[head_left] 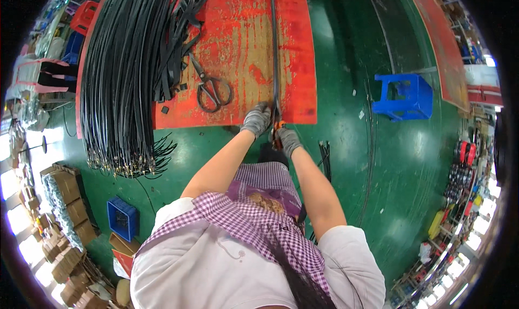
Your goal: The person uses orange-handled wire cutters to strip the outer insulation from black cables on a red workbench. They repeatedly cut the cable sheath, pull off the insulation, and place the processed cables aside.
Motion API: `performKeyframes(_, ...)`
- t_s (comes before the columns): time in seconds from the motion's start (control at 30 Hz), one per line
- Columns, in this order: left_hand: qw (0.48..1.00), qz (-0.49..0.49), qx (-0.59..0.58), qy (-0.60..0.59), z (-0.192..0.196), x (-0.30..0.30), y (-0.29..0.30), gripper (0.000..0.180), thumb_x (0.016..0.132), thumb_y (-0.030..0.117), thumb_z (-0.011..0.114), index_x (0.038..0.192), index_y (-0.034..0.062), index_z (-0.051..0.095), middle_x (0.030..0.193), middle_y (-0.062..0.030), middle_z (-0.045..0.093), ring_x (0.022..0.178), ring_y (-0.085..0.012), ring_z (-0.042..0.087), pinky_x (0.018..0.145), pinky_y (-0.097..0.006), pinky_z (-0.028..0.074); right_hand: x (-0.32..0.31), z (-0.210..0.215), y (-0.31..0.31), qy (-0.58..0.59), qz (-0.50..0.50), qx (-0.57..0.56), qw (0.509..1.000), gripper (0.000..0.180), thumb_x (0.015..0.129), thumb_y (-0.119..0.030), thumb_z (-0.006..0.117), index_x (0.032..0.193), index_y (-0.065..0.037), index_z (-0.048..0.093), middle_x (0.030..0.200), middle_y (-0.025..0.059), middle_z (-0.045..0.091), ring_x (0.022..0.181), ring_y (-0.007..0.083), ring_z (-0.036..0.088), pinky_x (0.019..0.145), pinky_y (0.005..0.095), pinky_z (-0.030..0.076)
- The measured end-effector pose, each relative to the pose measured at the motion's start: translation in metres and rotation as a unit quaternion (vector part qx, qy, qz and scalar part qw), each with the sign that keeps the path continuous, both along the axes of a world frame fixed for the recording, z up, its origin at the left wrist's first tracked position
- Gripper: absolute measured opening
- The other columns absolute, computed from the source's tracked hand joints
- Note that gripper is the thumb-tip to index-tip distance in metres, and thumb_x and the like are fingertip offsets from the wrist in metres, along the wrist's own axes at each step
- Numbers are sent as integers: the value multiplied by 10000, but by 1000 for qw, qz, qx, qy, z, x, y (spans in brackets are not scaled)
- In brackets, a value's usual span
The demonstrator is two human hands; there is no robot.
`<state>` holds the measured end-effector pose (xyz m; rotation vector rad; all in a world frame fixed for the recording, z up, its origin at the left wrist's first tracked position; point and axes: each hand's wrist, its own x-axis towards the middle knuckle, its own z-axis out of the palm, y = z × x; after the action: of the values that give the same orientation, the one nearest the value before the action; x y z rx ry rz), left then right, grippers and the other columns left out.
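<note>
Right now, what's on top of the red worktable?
Black cords, loose flat black straps, scissors, small black scraps and one long black strip. The tabletop beneath the cords is hidden.

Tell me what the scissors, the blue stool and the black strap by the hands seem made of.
The scissors look like dull metal, with greyish blades and dark loops. The stool is probably smooth moulded plastic, given its even blue colour. The strap could be fabric or rubber: flat and dark, its texture too small to tell.

Gloved hands (257, 120) at blk strap (274, 44), red tbl (298, 87) edge
</note>
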<state>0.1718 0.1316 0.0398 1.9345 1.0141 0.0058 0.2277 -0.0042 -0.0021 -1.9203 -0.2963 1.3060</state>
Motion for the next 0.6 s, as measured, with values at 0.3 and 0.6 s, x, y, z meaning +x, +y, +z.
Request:
performKeyframes(0.3,993,39,-107,10,-45,61,15,425,838,374,320,1019,32,495,856,-183,567,847,-297,535,688,-345,426,63,73,51,234,-122,-37,964,182,744,-200,460,714,-40,541,589,94,525,474,217,497,403,339,381)
performKeyframes(0.6,999,12,16,38,-12,69,-9,356,841,339,345,922,40,522,821,-197,547,764,-313,533,686,-359,424,84,29,22,305,-136,-19,942,209,751,-219,431,689,-42,521,594,124,512,509,232,497,446,365,397)
